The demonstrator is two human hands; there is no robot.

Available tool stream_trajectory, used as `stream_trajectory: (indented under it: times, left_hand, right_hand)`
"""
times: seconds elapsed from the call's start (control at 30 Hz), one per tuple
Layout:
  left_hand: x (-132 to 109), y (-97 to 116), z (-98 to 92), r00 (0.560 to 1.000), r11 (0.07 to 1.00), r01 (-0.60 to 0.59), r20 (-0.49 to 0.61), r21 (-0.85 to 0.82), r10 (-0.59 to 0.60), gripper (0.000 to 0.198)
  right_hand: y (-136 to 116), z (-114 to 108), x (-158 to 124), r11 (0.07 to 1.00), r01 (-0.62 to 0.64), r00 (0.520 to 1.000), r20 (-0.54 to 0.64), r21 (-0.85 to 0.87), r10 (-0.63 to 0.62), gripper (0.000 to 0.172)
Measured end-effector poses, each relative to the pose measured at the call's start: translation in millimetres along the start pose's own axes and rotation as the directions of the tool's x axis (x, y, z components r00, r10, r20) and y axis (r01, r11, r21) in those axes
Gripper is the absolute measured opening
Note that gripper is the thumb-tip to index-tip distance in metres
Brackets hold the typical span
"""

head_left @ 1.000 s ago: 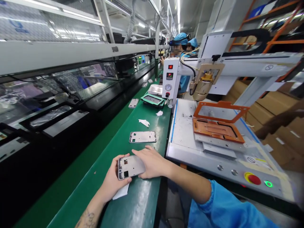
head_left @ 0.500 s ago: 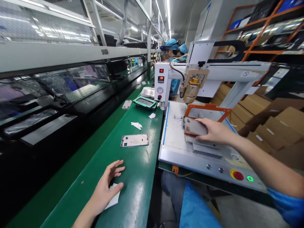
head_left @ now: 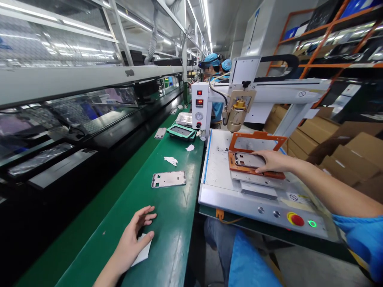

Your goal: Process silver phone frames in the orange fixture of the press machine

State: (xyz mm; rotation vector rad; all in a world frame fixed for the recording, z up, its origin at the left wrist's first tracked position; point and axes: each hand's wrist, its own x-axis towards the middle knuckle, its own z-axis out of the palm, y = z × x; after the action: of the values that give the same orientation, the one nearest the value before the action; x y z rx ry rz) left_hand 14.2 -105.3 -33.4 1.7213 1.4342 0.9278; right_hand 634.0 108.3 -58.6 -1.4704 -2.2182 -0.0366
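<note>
My right hand [head_left: 273, 161] lies over a silver phone frame [head_left: 248, 160] that sits in the orange jig [head_left: 257, 170] on the white machine bed, its fingers resting on the frame's right end. The jig's orange lid [head_left: 257, 140] stands tilted up behind it. My left hand [head_left: 133, 239] rests on the green conveyor belt [head_left: 167, 223] with fingers spread, partly covering a white paper slip [head_left: 143, 252]. Another silver phone frame [head_left: 168, 179] lies flat on the belt ahead of that hand.
A dispensing head [head_left: 237, 113] hangs over the jig from a white gantry. A red stop button [head_left: 297, 220] and a lit green button [head_left: 312, 223] sit on the machine's front panel. Paper scraps [head_left: 171, 160], a green fixture [head_left: 182, 131] and further frames lie up the belt. People in blue caps [head_left: 213, 59] work beyond.
My right hand carried the phone frame from the belt to the machine and set it down into the orange jig. My left hand let go and stays on the belt.
</note>
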Motion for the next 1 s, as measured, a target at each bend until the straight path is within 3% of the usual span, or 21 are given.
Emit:
stream_trajectory:
  times: [0.1,0.17,0.37,0.57,0.8,0.9,0.97,1.0]
  left_hand:
    - [-0.3,-0.8,-0.7,1.0,1.0,-0.006,-0.002,0.002,0.006,0.062]
    - [-0.8,0.0,-0.9,1.0,1.0,-0.008,-0.005,0.008,0.008,0.061]
    - [-1.4,-1.0,-1.0,1.0,1.0,0.007,0.008,0.03,-0.008,0.06]
    - [-0.8,-5.9,-2.1,1.0,0.999,0.003,0.01,0.043,-0.003,0.061]
    - [-0.5,2.9,0.7,1.0,0.999,0.015,-0.014,0.044,-0.014,0.062]
    - [-0.3,4.9,1.5,1.0,0.999,0.025,-0.019,0.033,-0.025,0.063]
    - [-0.5,5.1,1.5,0.999,0.999,0.033,-0.016,0.031,-0.033,0.063]
    - [-0.7,4.8,1.4,0.999,0.999,0.036,-0.015,0.032,-0.035,0.063]
  right_hand:
    - [-2.5,1.1,2.2,0.999,-0.033,0.983,0.181,0.006,0.032,0.078]
    - [-8.5,-1.6,3.3,0.997,-0.078,0.974,0.213,0.0,0.076,0.081]
    - [-22.1,-3.4,5.8,0.998,-0.051,0.981,0.188,0.043,0.042,0.073]
    - [-20.6,-1.0,16.2,0.994,-0.086,0.971,0.23,0.063,0.07,0.063]
    - [-21.3,-3.0,21.6,0.998,-0.055,0.968,0.245,0.033,0.045,0.06]
    - [-36.1,-13.2,19.6,0.999,0.006,0.992,0.129,-0.043,0.0,0.064]
    - [-49.3,-21.4,19.5,0.998,0.031,0.991,-0.128,-0.063,-0.039,0.063]
    - [-55.1,-24.2,19.9,0.998,0.018,0.964,-0.264,-0.062,-0.034,0.062]
